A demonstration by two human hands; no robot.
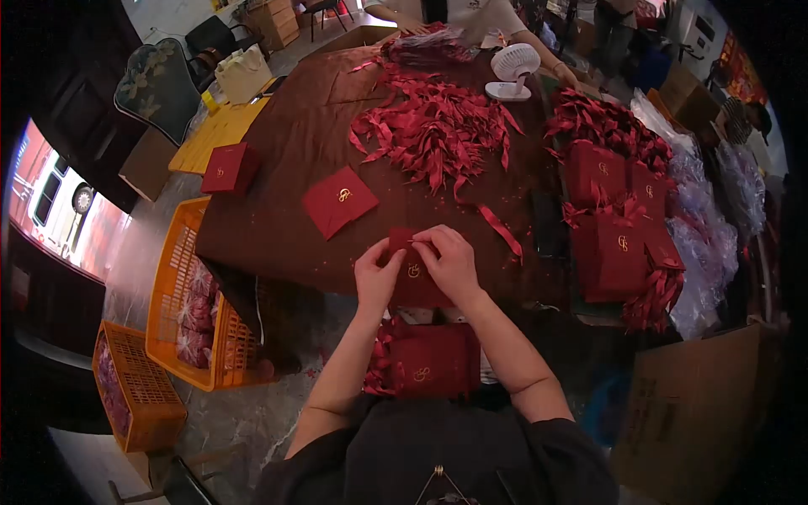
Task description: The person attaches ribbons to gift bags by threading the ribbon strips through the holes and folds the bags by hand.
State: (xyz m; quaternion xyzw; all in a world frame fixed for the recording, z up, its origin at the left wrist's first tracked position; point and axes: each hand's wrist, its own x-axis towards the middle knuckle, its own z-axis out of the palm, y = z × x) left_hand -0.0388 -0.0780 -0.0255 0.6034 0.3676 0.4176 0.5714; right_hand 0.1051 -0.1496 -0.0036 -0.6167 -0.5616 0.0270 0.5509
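Observation:
At the near table edge, a dark red gift bag [418,293] with a gold logo lies between my hands. My left hand [379,273] is closed on its upper left edge, thumb and fingers pinching. My right hand [448,263] pinches at the upper right; a thin, light bit shows at its fingertips, too small to name. Below, more red bags [433,364] with red ribbons rest by my lap. Beyond my hands lies a flat red piece [340,202] with the same logo. A loose red ribbon [497,227] trails toward me from a large ribbon pile [433,126].
Farther left on the brown-covered table [278,227] sits a red box-like piece [229,168]. A white fan [513,71] stands at the back, near another person's arms. Finished-looking red bags [619,252] crowd the right side. Orange crates [181,295] stand at left, a cardboard box [686,412] at right.

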